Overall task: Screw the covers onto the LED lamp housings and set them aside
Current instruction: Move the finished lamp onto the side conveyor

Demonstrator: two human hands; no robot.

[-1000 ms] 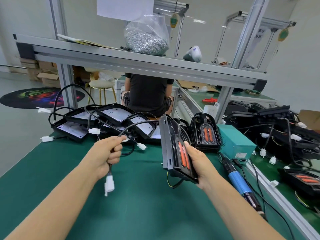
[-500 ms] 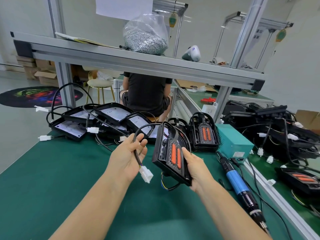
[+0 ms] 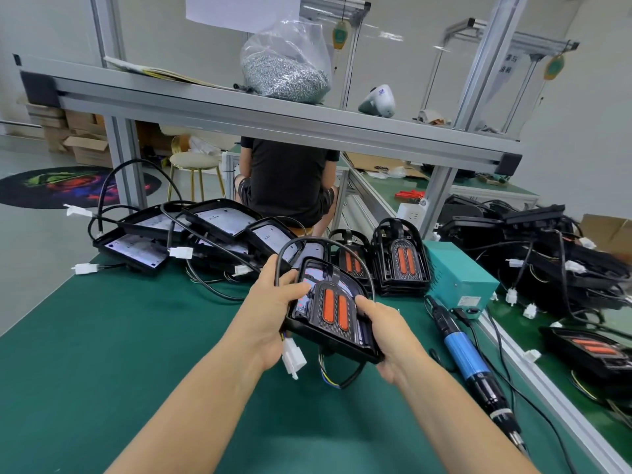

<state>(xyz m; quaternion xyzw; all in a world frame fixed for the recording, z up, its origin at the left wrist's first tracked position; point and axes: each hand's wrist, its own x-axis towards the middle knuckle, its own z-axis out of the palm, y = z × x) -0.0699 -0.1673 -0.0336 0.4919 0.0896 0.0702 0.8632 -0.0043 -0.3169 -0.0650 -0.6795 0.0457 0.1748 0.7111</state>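
Both hands hold one lamp housing [image 3: 333, 311] above the green counter [image 3: 136, 336]. The left hand [image 3: 273, 309] grips its left side and black cable [image 3: 284, 254]. The right hand [image 3: 390, 333] grips its right side.

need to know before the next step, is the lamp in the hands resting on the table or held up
Held up: the black lamp housing with two orange strips is gripped by the left hand and right hand, tilted above the green table mat.

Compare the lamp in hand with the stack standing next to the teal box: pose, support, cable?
The held lamp is off the mat, gripped by the left hand and right hand; the stacked lamps rest on the green mat. The held lamp shows a black cable and white connector; the stack shows none. Both show two orange strips.
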